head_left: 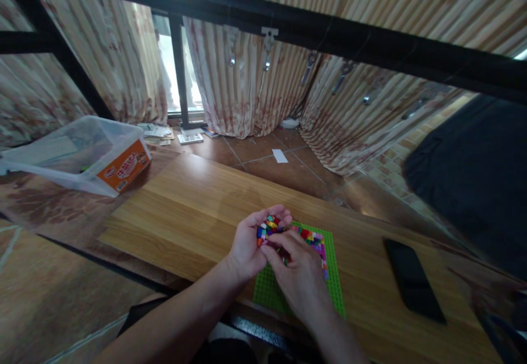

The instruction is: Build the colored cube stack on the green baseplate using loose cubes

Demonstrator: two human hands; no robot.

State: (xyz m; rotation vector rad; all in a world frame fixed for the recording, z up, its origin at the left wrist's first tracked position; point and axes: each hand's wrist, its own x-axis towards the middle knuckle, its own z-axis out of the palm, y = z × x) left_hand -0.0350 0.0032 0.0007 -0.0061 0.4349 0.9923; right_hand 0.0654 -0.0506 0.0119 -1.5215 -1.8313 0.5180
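Observation:
Palm up, my left hand (247,247) is cupped around a pile of small colourful toy bricks (269,225). My right hand (302,270) reaches over from the right, its thumb and fingertips closed at the near edge of that pile, on a small toy brick that is mostly hidden. Beneath both hands lies a green studded baseplate (338,284). Several colourful bricks (319,243) are fixed close together on its far right part. My right hand covers much of the middle of the plate.
The wooden board (185,205) carries the baseplate and, at right, a black phone (414,279). A clear plastic bin (94,150) with an orange label stands at far left. A black metal bar (263,10) crosses in front of the curtains (251,89). A dark covered shape (473,177) is at right.

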